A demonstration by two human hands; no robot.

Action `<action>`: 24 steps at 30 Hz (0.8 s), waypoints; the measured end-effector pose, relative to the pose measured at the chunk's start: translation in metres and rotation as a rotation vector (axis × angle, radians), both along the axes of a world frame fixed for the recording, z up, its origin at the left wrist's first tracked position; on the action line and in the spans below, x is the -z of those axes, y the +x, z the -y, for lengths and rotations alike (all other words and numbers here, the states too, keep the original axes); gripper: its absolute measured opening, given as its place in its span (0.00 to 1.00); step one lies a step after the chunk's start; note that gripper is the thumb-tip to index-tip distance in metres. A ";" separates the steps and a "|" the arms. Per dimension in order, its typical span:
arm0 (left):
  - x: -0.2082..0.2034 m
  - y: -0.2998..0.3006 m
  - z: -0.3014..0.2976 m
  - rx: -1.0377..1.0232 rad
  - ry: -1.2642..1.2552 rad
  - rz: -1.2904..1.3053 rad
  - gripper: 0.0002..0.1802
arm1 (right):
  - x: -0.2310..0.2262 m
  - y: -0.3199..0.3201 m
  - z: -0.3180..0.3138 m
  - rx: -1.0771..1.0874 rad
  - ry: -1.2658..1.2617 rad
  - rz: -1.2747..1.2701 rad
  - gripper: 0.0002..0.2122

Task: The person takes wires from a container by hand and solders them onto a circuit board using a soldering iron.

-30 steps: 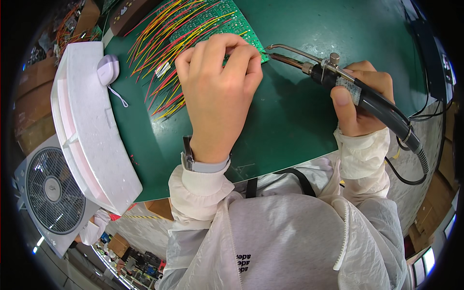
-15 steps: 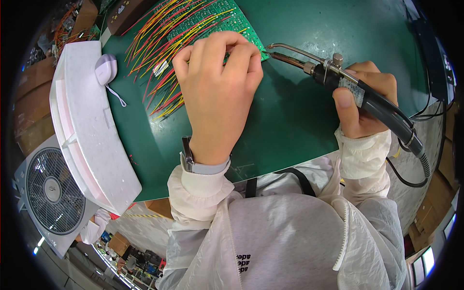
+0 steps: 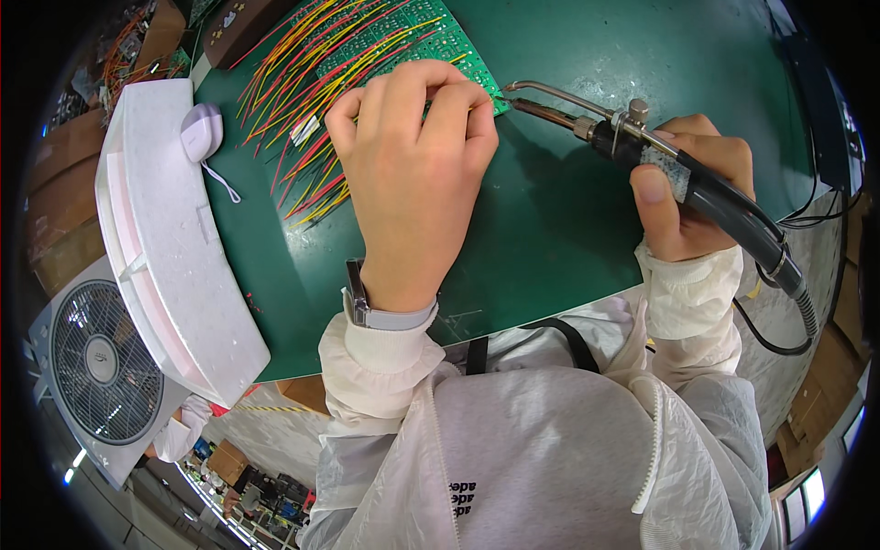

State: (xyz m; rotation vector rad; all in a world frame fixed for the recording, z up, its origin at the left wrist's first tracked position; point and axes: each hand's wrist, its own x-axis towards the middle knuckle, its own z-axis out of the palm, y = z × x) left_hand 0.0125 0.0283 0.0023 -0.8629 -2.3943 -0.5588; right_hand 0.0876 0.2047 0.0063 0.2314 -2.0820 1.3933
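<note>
My right hand [image 3: 689,206] grips a soldering iron [image 3: 733,213] with a black handle and a thin metal guide tube along its top. The tip of the iron points left, at the near right corner of a green circuit board [image 3: 466,44]. Over that board my left hand [image 3: 412,170] is closed in a pinch, its fingertips close to the tip. What the fingers hold is hidden behind the hand. Many red and yellow wires [image 3: 275,92] fan out leftward from the board, some passing beneath my left hand.
A white foam box [image 3: 170,211] stands along the left side of the green work mat [image 3: 550,238], with a pale purple earbud case [image 3: 201,133] on it. Beyond it is a grey fan [image 3: 99,362]. A dark brown box [image 3: 240,29] lies at the far left; black cables [image 3: 807,220] run at the right.
Almost nothing differs. Both hands, the soldering iron and the board keep nearly the same places, with only a very slight shift of my left fingers.
</note>
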 end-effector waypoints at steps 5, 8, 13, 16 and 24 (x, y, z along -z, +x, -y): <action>-0.004 0.001 0.000 0.006 0.005 -0.007 0.06 | -0.003 0.000 0.000 0.007 0.033 -0.011 0.14; -0.005 0.002 0.000 -0.009 -0.031 0.060 0.06 | -0.002 -0.001 -0.001 0.000 0.009 -0.001 0.14; -0.007 0.002 0.001 -0.005 -0.037 0.054 0.06 | 0.001 0.003 -0.004 0.046 -0.162 -0.026 0.14; -0.002 0.001 0.001 0.043 0.018 -0.010 0.07 | 0.006 -0.003 -0.005 0.175 -0.132 -0.151 0.10; -0.003 0.003 0.004 0.077 0.043 0.017 0.08 | 0.008 -0.013 -0.005 0.256 -0.122 -0.210 0.10</action>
